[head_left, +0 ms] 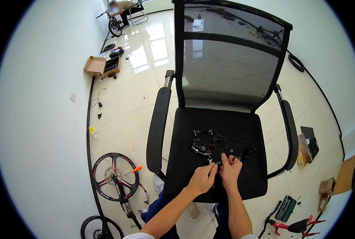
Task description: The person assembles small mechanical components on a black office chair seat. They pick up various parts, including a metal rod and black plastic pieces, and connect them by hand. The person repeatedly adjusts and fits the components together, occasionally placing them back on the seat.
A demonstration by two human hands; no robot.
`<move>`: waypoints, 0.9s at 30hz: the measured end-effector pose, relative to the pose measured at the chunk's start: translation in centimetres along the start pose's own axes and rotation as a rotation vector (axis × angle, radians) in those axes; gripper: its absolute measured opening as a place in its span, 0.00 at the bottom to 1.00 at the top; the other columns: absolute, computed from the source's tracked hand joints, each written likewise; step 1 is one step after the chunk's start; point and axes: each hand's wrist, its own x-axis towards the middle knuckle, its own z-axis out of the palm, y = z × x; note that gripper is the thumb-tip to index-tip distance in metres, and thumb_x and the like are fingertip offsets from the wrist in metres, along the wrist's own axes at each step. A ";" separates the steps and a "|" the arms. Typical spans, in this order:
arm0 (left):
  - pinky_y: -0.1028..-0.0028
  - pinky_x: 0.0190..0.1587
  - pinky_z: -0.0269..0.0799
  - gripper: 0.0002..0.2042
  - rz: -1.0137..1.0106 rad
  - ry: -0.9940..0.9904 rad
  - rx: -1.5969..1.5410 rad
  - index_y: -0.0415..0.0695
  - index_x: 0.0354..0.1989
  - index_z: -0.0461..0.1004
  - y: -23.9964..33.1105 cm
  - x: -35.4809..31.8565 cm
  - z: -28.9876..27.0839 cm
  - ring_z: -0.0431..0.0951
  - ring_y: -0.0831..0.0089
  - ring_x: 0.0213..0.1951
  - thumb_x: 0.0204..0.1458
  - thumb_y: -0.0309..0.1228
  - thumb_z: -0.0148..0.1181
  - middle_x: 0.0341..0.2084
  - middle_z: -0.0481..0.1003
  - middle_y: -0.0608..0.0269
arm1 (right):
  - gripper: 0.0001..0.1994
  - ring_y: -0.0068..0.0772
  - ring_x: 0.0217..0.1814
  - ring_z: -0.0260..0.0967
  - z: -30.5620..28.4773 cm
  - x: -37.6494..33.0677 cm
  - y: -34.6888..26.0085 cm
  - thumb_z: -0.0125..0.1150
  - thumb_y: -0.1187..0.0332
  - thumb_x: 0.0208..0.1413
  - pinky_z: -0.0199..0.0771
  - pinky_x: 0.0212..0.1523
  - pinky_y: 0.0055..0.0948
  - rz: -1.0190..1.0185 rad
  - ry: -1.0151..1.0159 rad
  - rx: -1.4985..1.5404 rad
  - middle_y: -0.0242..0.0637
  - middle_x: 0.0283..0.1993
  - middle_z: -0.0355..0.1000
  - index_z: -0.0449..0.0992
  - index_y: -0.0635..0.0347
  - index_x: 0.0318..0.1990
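On the near edge of the black office chair seat (185,167), your left hand (201,179) and right hand (230,171) sit side by side, touching, both pinched closed on a small metal part (216,164) held between the fingertips; too small to tell what kind it is. Just beyond your hands, small dark bike parts (209,145) lie scattered mid-seat: bits of bracket, rings, bolts, loosely grouped, some touching. Chair has a mesh backrest (229,67) at the far side, upright, and black armrests left (158,127) and right (291,135). Left of the chair on the white floor (121,103), a black and red spoked bike wheel (114,177) lies flat with an orange-handled screwdriver (133,170) at its right edge. Far left, an open cardboard box (102,66) sits by the wall. Near right on the floor, a red and black bike frame piece (293,227) and a dark green case (285,208) just beside it. Far back, another person with a bike (114,26), well apart from you.
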 end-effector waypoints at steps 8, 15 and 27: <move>0.56 0.32 0.70 0.13 -0.166 0.015 0.056 0.33 0.37 0.72 0.1 -0.2 -0.2 0.76 0.42 0.30 0.61 0.32 0.47 0.24 0.74 0.39 | 0.23 0.14 0.12 0.48 0.6 -0.3 -0.5 0.62 0.71 0.57 0.47 0.12 0.21 0.035 0.003 0.018 0.22 0.13 0.53 0.53 0.53 0.17; 0.70 0.24 0.68 0.13 -0.404 0.057 -0.029 0.35 0.35 0.73 -0.9 0.4 -0.3 0.76 0.70 0.21 0.59 0.35 0.51 0.17 0.72 0.55 | 0.26 0.11 0.19 0.41 -0.4 0.2 0.2 0.61 0.73 0.58 0.39 0.18 0.22 -0.512 -0.011 -0.402 0.20 0.13 0.46 0.49 0.55 0.14; 0.76 0.16 0.64 0.17 -0.649 0.016 -0.509 0.42 0.25 0.73 -3.2 1.3 -1.1 0.68 0.78 0.15 0.59 0.42 0.50 0.16 0.69 0.67 | 0.20 0.12 0.10 0.42 -1.8 2.5 1.2 0.60 0.73 0.57 0.40 0.10 0.18 0.295 -0.071 0.416 0.17 0.13 0.46 0.55 0.45 0.19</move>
